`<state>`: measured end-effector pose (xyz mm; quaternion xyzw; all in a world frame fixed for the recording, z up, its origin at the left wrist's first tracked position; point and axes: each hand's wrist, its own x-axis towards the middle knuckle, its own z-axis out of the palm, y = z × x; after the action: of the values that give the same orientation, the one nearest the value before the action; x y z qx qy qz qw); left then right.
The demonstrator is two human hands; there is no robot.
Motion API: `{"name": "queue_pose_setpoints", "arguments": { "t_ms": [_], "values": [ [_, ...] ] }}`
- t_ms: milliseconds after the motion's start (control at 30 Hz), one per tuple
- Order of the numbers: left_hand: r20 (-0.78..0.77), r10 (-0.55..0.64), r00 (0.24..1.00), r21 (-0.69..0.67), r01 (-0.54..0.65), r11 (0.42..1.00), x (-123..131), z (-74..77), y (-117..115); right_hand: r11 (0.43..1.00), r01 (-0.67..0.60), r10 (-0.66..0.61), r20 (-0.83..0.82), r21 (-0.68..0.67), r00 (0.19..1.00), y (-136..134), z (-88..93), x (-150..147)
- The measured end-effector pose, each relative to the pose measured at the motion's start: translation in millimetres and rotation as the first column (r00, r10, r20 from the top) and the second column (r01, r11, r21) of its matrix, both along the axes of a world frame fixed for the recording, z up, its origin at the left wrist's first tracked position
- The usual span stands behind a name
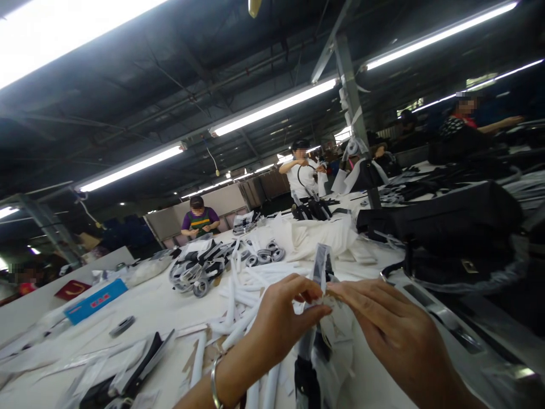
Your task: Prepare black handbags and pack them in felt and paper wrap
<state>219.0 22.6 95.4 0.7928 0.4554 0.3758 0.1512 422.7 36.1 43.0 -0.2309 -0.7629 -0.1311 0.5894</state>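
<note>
A black strap wrapped in clear plastic film (322, 264) stands upright between my hands. My left hand (279, 318) is curled, with thumb and fingertips at the strap's wrapping from the left. A metal bangle (215, 380) circles the left wrist. From the right, my right hand (398, 326) has its long fingers pressed together against the same strap; its thumb is hidden. Below the fingers hang loose white wrapping (338, 335) and a dark lower part (307, 380), whose shape is partly covered.
White tubes (240, 326) and wrapped strap pieces (204, 264) are spread over the white table (170, 309). A blue box (96, 301) lies left, a black bag (460, 238) right. Several co-workers are beyond, one in white (301, 176), one in purple sleeves (200, 218).
</note>
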Motion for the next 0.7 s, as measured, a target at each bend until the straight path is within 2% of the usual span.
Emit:
{"name": "queue_pose_setpoints", "arguments": {
  "t_ms": [167, 300, 400, 500, 600, 700],
  "values": [
    [0.064, -0.017, 0.998, -0.108, 0.024, 0.994, -0.5, -0.1, 4.4, 1.0, 0.017, -0.017, 0.003, 0.003, 1.0, -1.0, -0.7, 2.4],
    [0.308, 0.024, 0.951, -0.339, 0.086, 0.937, -1.7, 3.6, 6.6, 1.0, 0.019, -0.019, 0.013, -0.019, 1.0, 1.6, -3.1, 4.0],
    [0.517, 0.043, 0.855, -0.45, 0.229, 0.863, -4.9, 9.5, 5.9, 0.999, 0.029, -0.03, -0.012, -0.045, 0.999, 4.6, -5.6, 5.3],
    [0.717, 0.024, 0.697, -0.428, 0.413, 0.804, -11.2, 14.5, 5.4, 0.994, 0.039, -0.045, -0.054, -0.104, 0.997, 7.2, -9.2, 6.6],
    [0.839, 0.021, 0.544, -0.365, 0.534, 0.762, -15.5, 14.5, 6.5, 0.984, 0.017, -0.036, -0.107, -0.176, 0.994, 7.9, -13.1, 7.3],
    [0.869, 0.022, 0.494, -0.338, 0.562, 0.755, -14.0, 11.2, 6.9, 0.976, -0.022, -0.008, -0.134, -0.218, 0.991, 6.1, -14.6, 7.6]
  ]
}}
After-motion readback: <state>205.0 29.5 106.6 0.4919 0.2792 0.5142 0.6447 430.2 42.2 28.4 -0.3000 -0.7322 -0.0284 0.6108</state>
